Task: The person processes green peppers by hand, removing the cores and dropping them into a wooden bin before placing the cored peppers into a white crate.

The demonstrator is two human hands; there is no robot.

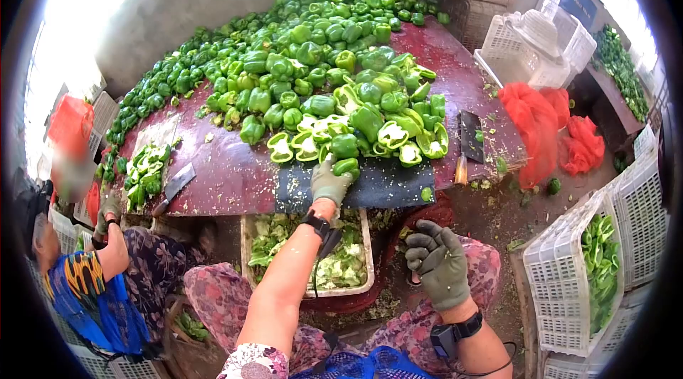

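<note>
My gloved left hand is at the table's front edge, its fingers closed round a green pepper beside the pile. Over my lap, my gloved right hand has its fingers partly curled and apart, with nothing seen in them. Whole peppers are heaped on the dark red table, and cut halves lie at the front of the heap. A dark mat covers part of the edge. Below it stands a white crate of pepper cores and scraps.
A cleaver lies right of the heap, another knife to the left. A co-worker sits at the left beside cut peppers. White crates with pepper pieces stand at the right, red net bags behind them.
</note>
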